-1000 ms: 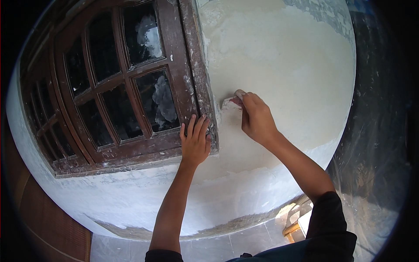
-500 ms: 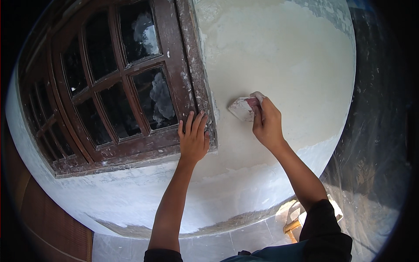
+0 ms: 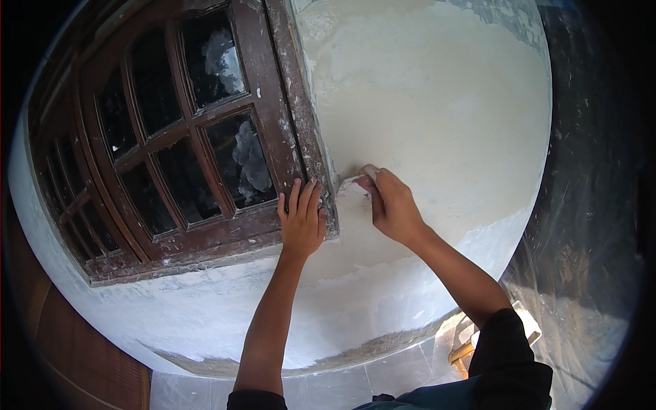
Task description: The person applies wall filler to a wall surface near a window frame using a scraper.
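My right hand (image 3: 398,208) is closed round a flat putty scraper (image 3: 352,191), whitish with a reddish patch by my thumb. Its blade lies against the cream-coated wall (image 3: 430,116), close to the window's lower right corner. Part of the scraper is hidden by my fingers and blends into the pale coating. My left hand (image 3: 302,222) lies flat with fingers stretched on the brown wooden window frame (image 3: 309,123), near that same corner. White smears and specks mark the frame.
Dark glass panes (image 3: 239,160) fill the window on the left. Below right stands a small stool-like thing (image 3: 523,328) with a yellowish leg, on the grey tiled floor (image 3: 389,379). Dark sheeting (image 3: 581,184) hangs at the right. A woven brown panel (image 3: 89,342) is at the lower left.
My right hand has moved left and slightly down with the scraper, bringing it close to the window frame. My left hand has stayed on the frame.
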Available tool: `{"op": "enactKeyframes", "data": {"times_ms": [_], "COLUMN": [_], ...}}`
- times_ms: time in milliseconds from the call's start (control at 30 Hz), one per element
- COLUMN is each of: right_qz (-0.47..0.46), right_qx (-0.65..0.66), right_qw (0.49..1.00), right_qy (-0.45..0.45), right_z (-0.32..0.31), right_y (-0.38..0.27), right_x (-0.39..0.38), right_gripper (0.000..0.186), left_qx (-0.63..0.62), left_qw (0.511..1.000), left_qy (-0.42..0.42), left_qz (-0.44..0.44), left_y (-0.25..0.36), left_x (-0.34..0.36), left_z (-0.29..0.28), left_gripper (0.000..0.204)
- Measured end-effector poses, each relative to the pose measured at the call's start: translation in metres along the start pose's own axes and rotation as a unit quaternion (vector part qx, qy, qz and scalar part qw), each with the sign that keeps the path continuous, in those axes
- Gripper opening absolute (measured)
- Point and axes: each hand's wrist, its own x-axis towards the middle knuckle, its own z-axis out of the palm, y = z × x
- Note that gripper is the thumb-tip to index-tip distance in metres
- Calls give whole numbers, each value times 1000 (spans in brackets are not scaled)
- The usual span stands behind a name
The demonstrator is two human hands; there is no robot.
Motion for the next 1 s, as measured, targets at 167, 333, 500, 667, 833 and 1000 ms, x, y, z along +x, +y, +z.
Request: {"op": "enactKeyframes", "data": {"times_ms": [167,333,500,667,833,1000], "right_qz": [24,11,-36,36,63,104], "right_qx": [-26,-50,-63,-46,21,-42], "right_qw": [999,994,968,998,997,993], "right_qy": [-14,97,-242,33,46,45], "right_z": [7,-23,13,-11,6,36], "right_y": [18,19,1,18,-9,10], "right_x": [0,32,-27,23,-7,-62], "right_gripper": [35,37,44,41,31,29], "left_qx": [-5,8,6,-5,2,-7], "left_qw": [1000,1000,1000,1000,1000,1000], "left_qy": [0,3,2,8,-1,10], "left_qz": [-1,1,1,2,-4,8], "left_y": [1,0,2,2,-2,0], "left_x": [0,0,-3,-1,-3,2], "left_z": [3,1,2,1,2,3], "left_gripper": [51,52,52,52,53,53]}}
